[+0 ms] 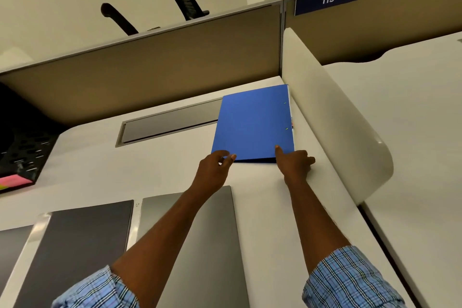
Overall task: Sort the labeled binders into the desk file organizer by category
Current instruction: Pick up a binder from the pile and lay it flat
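White cubicle desk (175, 175), tan partition behind, white side divider (337, 120) on the right. Blue binder (252, 122) lies flat at the far right of the desk, its long right edge tight against the divider.

Left hand (215, 170): fingers curled, pinching the binder's near-left corner. Right hand (295, 165): thumb on the cover at the near-right corner, fingers curled round the edge beside the divider.

I read the two-corner hold as the start of a lift. The binder is wide, and one hand would let it sag or swing.

Black mesh organizer (22, 152) sits at the far left, well apart, so a long carry is needed. Two dark folders (80, 245) lie near me, untouched. No label is legible from here, so the category is unknown.
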The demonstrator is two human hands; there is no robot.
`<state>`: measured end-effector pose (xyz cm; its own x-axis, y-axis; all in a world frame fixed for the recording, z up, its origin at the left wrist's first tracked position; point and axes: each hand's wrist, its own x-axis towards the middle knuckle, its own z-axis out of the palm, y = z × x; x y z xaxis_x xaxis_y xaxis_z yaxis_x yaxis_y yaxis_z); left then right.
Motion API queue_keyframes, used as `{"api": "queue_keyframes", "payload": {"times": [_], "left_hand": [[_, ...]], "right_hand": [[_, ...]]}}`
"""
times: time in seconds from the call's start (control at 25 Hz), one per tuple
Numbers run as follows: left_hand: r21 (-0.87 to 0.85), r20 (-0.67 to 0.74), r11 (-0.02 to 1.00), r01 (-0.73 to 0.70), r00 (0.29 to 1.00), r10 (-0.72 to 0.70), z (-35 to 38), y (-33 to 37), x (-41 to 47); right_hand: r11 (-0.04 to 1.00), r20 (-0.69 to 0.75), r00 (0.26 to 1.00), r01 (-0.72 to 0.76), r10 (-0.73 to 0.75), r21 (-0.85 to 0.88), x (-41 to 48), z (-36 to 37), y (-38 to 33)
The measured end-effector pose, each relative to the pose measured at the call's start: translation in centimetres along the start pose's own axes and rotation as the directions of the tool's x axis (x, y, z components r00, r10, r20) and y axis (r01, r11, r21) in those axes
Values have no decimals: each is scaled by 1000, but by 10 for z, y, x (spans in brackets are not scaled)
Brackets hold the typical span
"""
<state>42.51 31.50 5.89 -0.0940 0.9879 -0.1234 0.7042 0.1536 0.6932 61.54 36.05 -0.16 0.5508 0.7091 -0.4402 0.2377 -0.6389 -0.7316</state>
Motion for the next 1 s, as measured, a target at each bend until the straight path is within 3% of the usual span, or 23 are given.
{"api": "queue_keyframes", "payload": {"times": [0.24, 0.36, 0.44, 0.64, 0.88, 1.0], "left_hand": [[-41, 35, 997, 59, 998, -57, 2, -1, 13], [-132, 49, 986, 99, 994, -93, -2, 0, 16], [-182, 53, 977, 112, 993, -104, -6, 2, 15], [-289, 10, 955, 65, 998, -65, -25, 18, 4], [-537, -28, 843, 45, 997, -72, -67, 52, -21], [-632, 11, 772, 59, 998, -67, -89, 61, -42]], "right_hand": [[986, 33, 992, -127, 124, 112, 22, 5, -8], [837, 262, 941, -315, 215, 447, 27, 0, -16], [745, 333, 927, -342, 170, 572, 18, -6, -21], [471, 316, 944, -237, -95, 850, -25, -23, -44], [534, 98, 946, 87, -308, 841, -99, -52, -57], [673, -62, 899, 369, -433, 641, -143, -62, -51]]}}
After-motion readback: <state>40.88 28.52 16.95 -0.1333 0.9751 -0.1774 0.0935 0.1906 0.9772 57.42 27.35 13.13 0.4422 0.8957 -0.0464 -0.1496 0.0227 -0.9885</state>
